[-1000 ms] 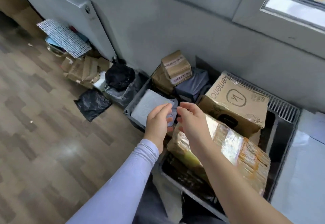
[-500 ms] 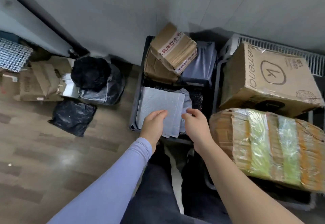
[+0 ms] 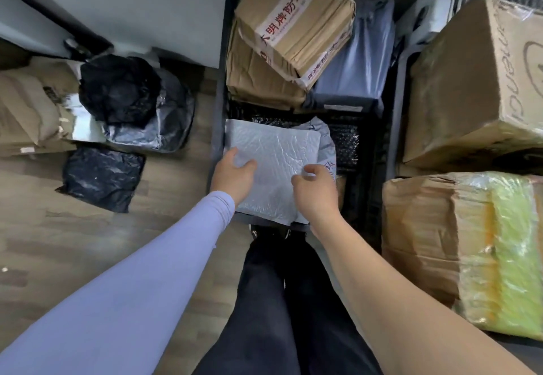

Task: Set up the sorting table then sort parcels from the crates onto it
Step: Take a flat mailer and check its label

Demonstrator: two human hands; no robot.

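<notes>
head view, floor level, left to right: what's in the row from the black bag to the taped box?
Flat black plastic bag on the floor → left hand → white bubble mailer in the dark crate → right hand → brown box wrapped in yellow-green tape.

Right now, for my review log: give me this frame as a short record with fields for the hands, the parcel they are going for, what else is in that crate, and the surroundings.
left hand: open, on the grey padded mailer
right hand: fingers loosely curled at the mailer's right edge; a grip cannot be told
mailer: flat, at the near end of the black crate
also in crate: two taped cardboard boxes, stacked, and a blue-grey bag at the far end
beside crate: black bags on the floor to the left, large cardboard boxes to the right
</notes>
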